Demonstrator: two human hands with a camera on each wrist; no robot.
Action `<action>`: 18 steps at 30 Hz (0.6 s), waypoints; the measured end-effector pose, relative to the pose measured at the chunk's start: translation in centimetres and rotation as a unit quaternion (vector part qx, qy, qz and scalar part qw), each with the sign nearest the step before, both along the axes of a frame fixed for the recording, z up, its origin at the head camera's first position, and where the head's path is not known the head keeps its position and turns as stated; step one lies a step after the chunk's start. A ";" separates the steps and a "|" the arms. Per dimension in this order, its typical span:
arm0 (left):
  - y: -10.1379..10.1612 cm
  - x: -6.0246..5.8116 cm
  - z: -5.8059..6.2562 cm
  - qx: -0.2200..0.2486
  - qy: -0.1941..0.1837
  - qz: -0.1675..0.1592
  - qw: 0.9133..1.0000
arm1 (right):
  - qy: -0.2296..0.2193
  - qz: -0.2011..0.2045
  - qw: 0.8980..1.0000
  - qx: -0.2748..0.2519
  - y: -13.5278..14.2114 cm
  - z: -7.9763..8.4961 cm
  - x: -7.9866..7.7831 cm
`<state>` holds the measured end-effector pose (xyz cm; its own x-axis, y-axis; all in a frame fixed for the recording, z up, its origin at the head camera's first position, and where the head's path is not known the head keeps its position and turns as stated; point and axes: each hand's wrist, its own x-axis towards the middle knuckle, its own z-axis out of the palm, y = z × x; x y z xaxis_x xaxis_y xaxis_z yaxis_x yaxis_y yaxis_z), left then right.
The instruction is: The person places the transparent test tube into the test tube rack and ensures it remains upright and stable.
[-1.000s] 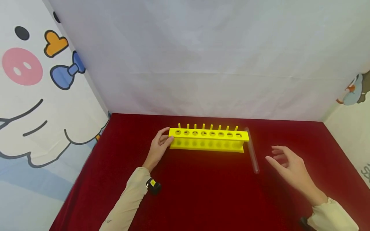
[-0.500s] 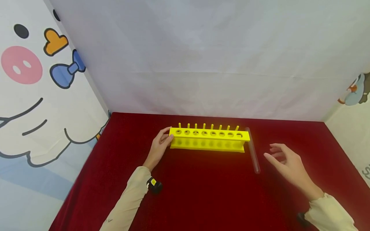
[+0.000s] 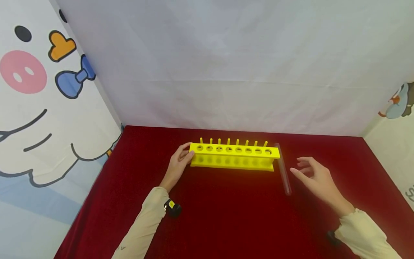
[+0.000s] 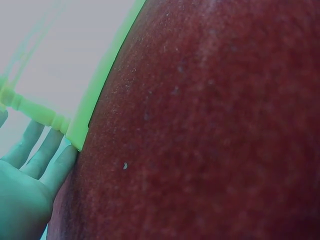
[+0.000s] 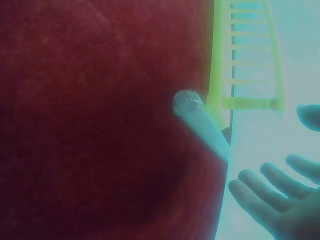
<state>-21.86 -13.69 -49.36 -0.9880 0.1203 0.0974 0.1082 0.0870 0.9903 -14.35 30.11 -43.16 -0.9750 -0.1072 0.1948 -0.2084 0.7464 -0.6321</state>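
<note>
Surroundings are reading as a curtained indoor booth; building type is staying unclear. White sheet point(image 3: 239, 64) is hanging at twelve o'clock, cartoon-printed curtain point(image 3: 64, 122) at nine, second printed curtain point(image 3: 396, 138) at three. Red velvety tablecloth point(image 3: 233, 216) is spreading toward six. Test-tube rack point(image 3: 233, 152) is suggesting lab work.

Head view looks forward-down; 2 nearer wrist views share the rack point(image 3: 233, 153).

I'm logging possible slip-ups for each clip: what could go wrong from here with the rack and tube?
The clear tube lies on the red cloth with no hand on it, so a nudge from the right hand might roll it.

The tube's far end lies close by the yellow rack; lifting it could knock the rack, which the left hand holds only at its opposite end.
</note>
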 end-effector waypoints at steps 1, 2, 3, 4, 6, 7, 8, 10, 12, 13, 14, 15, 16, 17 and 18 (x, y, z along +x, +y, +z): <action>0.0 0.0 0.0 0.000 0.000 0.001 1.000 | -0.003 -0.001 1.000 -0.001 -0.1 0.0 -0.1; 0.0 0.0 0.0 0.000 0.000 0.001 1.000 | -0.006 -0.002 1.000 0.000 -0.1 0.0 -0.2; 0.0 0.0 0.0 0.000 0.001 0.001 1.000 | -0.008 -0.003 1.000 0.000 -0.1 0.0 -0.3; 0.0 0.1 0.0 -0.001 0.000 0.002 1.000 | -0.011 -0.005 1.000 0.000 -0.2 0.0 -0.4; 0.0 0.1 0.0 -0.005 0.000 0.003 1.000 | -0.016 -0.006 1.000 0.001 -0.2 -0.1 -0.7; -0.1 0.1 0.0 -0.007 0.000 0.003 1.000 | -0.017 -0.007 1.000 0.000 -0.2 -0.1 -0.8; -0.1 0.1 0.0 -0.009 0.001 0.003 1.000 | -0.018 -0.007 1.000 0.001 -0.2 -0.2 -1.0; -0.2 0.1 0.1 -0.013 -0.001 0.003 1.000 | -0.018 -0.008 1.000 0.002 -0.3 -0.3 -1.2; -0.3 0.1 0.1 -0.014 -0.003 0.000 1.000 | -0.020 -0.010 1.000 0.002 -0.3 -0.5 -1.5; -0.3 0.0 0.1 -0.013 -0.005 -0.003 1.000 | -0.021 -0.011 1.000 0.002 -0.3 -0.6 -1.6; -0.3 0.0 0.1 -0.013 -0.008 -0.005 1.000 | -0.024 -0.012 1.000 0.002 -0.3 -0.6 -1.7; -0.3 -0.1 0.1 -0.011 -0.009 -0.008 1.000 | -0.028 -0.014 1.000 0.002 -0.3 -0.7 -1.8; -0.3 -0.1 0.2 -0.011 -0.011 -0.010 1.000 | -0.033 -0.015 0.999 0.001 -0.3 -0.7 -1.9; -0.3 -0.1 0.2 -0.010 -0.011 -0.013 1.000 | -0.039 -0.015 0.999 0.000 -0.3 -0.7 -1.9; -0.3 -0.1 0.2 -0.009 -0.012 -0.015 1.000 | -0.045 -0.016 0.999 -0.001 -0.4 -0.7 -2.0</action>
<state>-21.98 -14.02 -49.16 -0.9860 0.1510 0.0710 0.0868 0.1014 0.9910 -16.39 29.76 -43.89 -0.9915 -0.0760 0.1059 -0.1268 0.7503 -0.6488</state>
